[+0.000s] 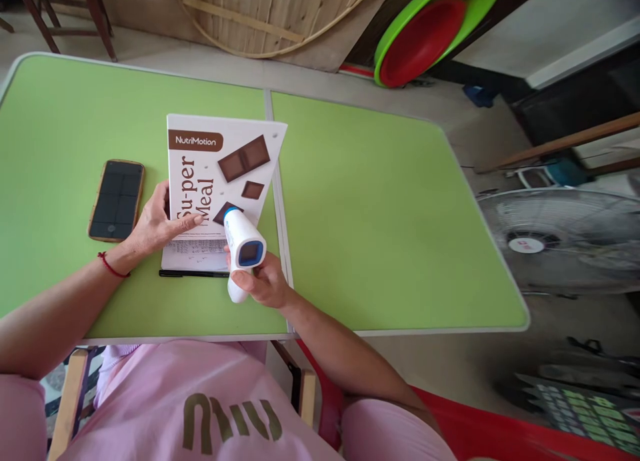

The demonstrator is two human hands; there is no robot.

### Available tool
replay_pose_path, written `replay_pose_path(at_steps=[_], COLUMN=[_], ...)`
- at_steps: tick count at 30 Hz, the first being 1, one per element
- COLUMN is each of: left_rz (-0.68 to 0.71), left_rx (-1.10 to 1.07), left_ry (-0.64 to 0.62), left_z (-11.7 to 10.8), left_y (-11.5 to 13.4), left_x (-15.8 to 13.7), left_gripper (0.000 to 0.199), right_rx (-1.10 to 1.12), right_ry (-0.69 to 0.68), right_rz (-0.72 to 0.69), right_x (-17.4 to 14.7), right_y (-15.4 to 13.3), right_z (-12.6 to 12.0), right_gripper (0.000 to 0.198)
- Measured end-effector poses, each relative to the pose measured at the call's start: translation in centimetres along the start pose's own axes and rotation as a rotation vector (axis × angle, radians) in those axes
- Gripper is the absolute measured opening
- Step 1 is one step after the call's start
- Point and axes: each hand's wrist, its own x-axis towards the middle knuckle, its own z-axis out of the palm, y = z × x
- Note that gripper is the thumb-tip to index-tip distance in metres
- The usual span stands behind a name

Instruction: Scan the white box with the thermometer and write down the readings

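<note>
My left hand grips the left edge of a white box printed "NutriMotion Su-per Meal" with chocolate pieces, thumb across its front. My right hand is wrapped round the handle of a white and blue infrared thermometer. Its nose points at the lower right of the box face, very close to it; whether they touch I cannot tell. Under the box lies a paper with handwriting, partly covered. A black pen rests along the paper's near edge.
A smartphone in a brown-edged case lies left of my left hand on the green folding table. The table's seam runs just right of the box. Beyond the right edge stands a fan. A wooden stool is at the back left.
</note>
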Motion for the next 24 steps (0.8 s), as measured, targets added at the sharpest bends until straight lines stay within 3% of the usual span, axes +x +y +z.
replay_pose_path(at_steps=[16, 24], left_rz=[0.005, -0.015], left_rx=[0.108, -0.047], left_ry=[0.005, -0.068], left_z=[-0.27, -0.31], left_y=[-0.29, -0.24], left_x=[0.17, 0.52], left_gripper=[0.079, 0.081], right_rx=[0.068, 0.071], right_ry=[-0.004, 0.004], right_rz=[0.070, 0.122], right_x=[0.03, 0.05], right_y=[0.53, 0.59], right_z=[0.03, 0.18], right_gripper=[0.041, 0.045])
